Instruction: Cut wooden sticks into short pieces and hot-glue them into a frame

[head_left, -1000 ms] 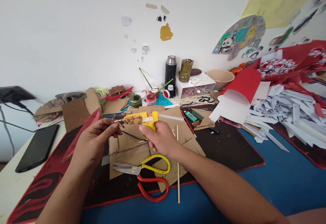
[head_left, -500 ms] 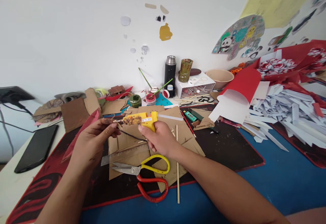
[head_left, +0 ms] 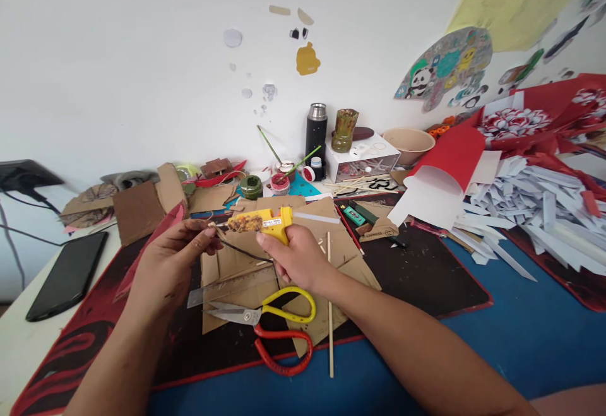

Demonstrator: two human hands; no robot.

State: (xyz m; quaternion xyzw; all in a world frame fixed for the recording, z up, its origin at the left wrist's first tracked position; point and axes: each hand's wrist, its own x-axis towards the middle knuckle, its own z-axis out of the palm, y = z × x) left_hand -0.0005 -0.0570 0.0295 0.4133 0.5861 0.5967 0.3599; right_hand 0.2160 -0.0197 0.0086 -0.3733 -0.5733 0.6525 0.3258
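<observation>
A yellow hot glue gun, spotted with brown stains, is gripped in my right hand. A pale glue stick juts from its back, and its nozzle points left at my left hand. The fingers of that hand are pinched together on something small that they mostly hide. Under both hands lie cardboard sheets and a clear ruler. Nearer to me, scissors with one yellow and one red handle rest open on the cardboard. Beside them lies a thin wooden stick.
A black phone lies at the left. Open paint jars, a black flask and a white box stand along the wall. White paper strips and a red paper roll are heaped at the right.
Hardly anything differs. My left hand has shifted very slightly left, and the glue gun stays in nearly the same place.
</observation>
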